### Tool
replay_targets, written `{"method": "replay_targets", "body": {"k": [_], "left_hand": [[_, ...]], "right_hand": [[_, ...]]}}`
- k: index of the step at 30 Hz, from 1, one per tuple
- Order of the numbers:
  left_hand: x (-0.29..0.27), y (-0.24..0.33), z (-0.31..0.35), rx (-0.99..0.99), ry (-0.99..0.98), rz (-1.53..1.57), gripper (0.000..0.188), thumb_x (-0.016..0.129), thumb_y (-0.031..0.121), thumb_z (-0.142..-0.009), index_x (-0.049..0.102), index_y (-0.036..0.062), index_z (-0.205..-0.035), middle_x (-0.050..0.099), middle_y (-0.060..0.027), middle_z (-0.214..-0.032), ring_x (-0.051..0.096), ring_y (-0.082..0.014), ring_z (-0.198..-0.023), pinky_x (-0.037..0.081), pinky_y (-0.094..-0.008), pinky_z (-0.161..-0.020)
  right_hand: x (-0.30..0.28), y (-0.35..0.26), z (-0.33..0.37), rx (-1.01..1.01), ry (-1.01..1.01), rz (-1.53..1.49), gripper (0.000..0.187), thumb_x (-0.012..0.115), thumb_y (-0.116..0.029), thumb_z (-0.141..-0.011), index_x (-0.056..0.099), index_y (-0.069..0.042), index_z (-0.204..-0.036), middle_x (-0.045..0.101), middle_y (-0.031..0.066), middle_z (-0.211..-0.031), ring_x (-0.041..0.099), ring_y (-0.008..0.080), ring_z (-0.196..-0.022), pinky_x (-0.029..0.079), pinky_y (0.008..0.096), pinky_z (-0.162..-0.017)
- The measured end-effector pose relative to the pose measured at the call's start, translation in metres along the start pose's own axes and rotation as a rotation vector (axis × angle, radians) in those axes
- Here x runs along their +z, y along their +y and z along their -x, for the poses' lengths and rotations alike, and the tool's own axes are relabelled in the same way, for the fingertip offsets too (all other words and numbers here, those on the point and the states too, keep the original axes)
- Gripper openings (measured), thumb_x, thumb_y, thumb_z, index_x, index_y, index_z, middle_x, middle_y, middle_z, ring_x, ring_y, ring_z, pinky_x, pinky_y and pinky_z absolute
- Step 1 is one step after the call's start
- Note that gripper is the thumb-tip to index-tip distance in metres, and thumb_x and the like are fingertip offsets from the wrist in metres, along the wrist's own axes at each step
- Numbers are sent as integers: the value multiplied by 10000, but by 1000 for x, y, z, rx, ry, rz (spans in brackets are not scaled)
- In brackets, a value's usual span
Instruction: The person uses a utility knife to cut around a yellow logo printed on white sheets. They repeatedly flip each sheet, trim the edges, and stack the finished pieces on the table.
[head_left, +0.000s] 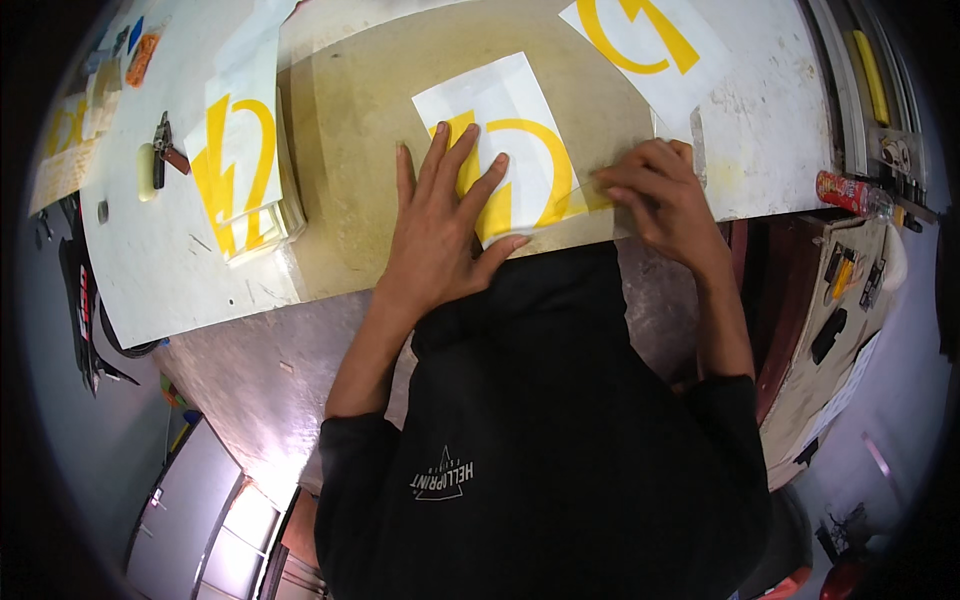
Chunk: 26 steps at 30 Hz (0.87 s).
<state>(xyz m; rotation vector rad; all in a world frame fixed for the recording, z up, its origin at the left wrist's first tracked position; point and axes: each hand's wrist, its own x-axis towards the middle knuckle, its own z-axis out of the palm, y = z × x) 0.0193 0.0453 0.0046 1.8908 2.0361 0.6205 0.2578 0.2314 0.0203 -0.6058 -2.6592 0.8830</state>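
Observation:
A white sheet (513, 85) with bold yellow shapes lies on the tan mat, tilted slightly. My left hand (437, 215) presses it down, fingers spread flat and thumb near its lower edge. To the right, my right hand (660, 190) pinches the edge of a clear film (592, 197), which stretches from the sheet's lower right corner and shows a yellow strip. Where the film's far edge ends under the fingers is hard to make out. A stack of similar yellow-printed sheets (236, 180) sits left of my left hand. Another such sheet (640, 45) lies at the far right.
The tan mat (345, 130) covers the middle of the white table (130, 265). A folding tool (170, 145) and a pale green oblong thing (146, 172) lie at the left. A red-labelled bottle (850, 192) lies at the right edge, near long metal rails (840, 80).

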Motion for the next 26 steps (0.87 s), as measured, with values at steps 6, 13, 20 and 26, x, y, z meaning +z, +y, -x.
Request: {"method": "replay_targets", "body": {"k": [6,13,20,26], "left_hand": [[-1,3,2,-23,-36,-50,679,705,495,-939,581,115,-1487,347,-227,-1653,240,-465,-1566,107,-731,-1219],[3,14,6,-89,-33,-174,695,707,475,-940,536,145,-1528,353,-218,-1654,242,-448,-1568,91,-698,-1237],[4,-2,-8,233,-167,31,507,673,248,-983,592,195,-1480,432,-126,-1636,364,-374,-1530,192,-614,-1271],[0,4,-10,255,-228,-107,560,692,205,-962,579,253,-1508,377,-98,-1680,313,-348,-1567,186,-542,-1302]], "right_hand": [[16,-20,36,381,431,-94,231,769,13,-875,764,-15,-1104,692,125,-999,663,248,-854,518,335,-749],[59,-50,41,163,380,67,318,805,-9,-834,758,-37,-1147,648,99,-975,638,249,-914,465,371,-833],[59,-34,29,185,425,183,309,796,-44,-854,758,-55,-1160,636,97,-962,626,251,-921,430,385,-841],[42,-22,52,567,641,-74,237,744,-72,-939,768,-86,-1174,672,102,-1035,649,302,-987,483,426,-949]]}}
